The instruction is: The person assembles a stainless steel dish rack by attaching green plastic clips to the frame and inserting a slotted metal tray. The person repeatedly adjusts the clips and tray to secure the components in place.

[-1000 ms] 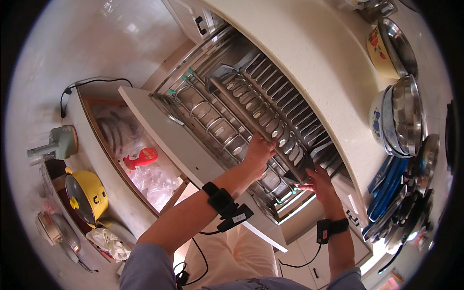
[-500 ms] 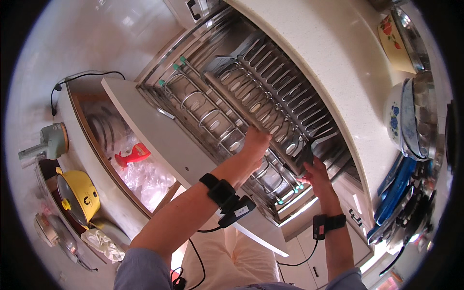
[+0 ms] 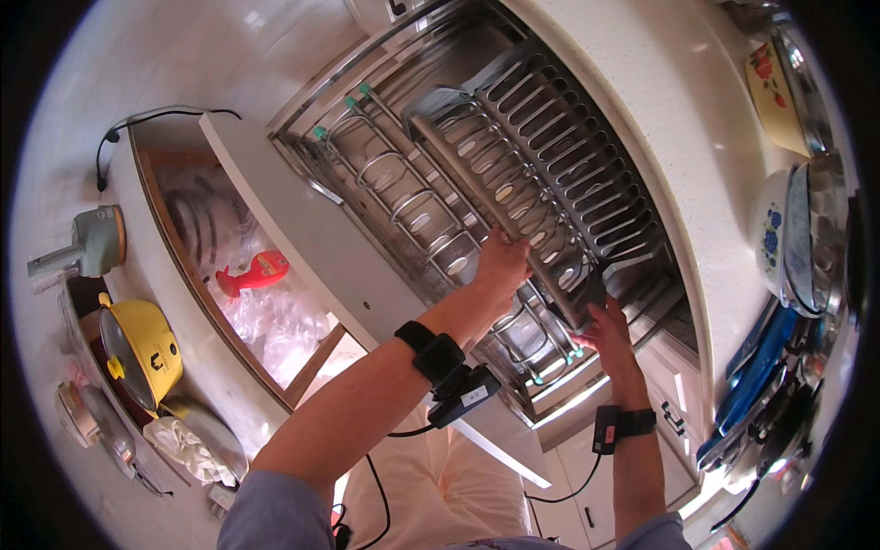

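A slotted metal dish rack (image 3: 551,269) sits tilted inside a pulled-out wire drawer basket (image 3: 401,203). The fingers of my left hand (image 3: 504,268) are curled round the rack's flat front rail, near its middle. At the rack's near end my right hand (image 3: 612,344) grips the dark end plate (image 3: 591,291), thumb and fingers closed on its edge. What the fingertips do beneath the metal is hidden. Green caps (image 3: 349,102) cover some wire ends of the basket.
On the left, another open drawer holds clear plastic bags (image 3: 275,335) and a red packet (image 3: 254,273). A yellow pot (image 3: 147,353) stands farther left. The pale countertop (image 3: 642,119) curves along the right, with bowls (image 3: 775,225) and blue-handled utensils (image 3: 756,362) at its edge.
The view has shifted a little, so the drawer and counter sit slightly differently in the picture. Both hands keep their hold on the rack.
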A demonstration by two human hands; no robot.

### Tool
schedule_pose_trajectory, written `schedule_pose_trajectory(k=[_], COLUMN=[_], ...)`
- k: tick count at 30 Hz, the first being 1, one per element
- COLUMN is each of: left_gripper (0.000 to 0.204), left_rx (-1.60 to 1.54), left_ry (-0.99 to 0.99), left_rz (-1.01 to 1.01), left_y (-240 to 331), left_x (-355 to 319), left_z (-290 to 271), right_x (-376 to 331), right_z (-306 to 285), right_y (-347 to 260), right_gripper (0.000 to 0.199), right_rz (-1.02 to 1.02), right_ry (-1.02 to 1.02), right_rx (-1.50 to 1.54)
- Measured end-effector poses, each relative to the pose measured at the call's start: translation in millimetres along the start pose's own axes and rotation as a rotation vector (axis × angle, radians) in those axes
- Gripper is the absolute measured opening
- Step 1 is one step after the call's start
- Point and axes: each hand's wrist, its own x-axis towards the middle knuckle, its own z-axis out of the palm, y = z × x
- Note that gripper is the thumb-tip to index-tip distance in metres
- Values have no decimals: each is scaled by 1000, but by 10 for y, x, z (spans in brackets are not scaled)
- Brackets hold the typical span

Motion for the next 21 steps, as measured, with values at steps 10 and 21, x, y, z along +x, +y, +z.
schedule_pose_trajectory(k=[10, 21], left_gripper=[29, 24], left_rx=[12, 66], left_ry=[27, 40], left_rz=[192, 125], left_y=[47, 188], left_x=[125, 8], left_z=[-63, -73], right_x=[-3, -93], right_z=[64, 99], right_y=[-29, -17], right_gripper=[28, 31], right_rz=[4, -26], right_ry=[-138, -141], right_rx=[151, 166])
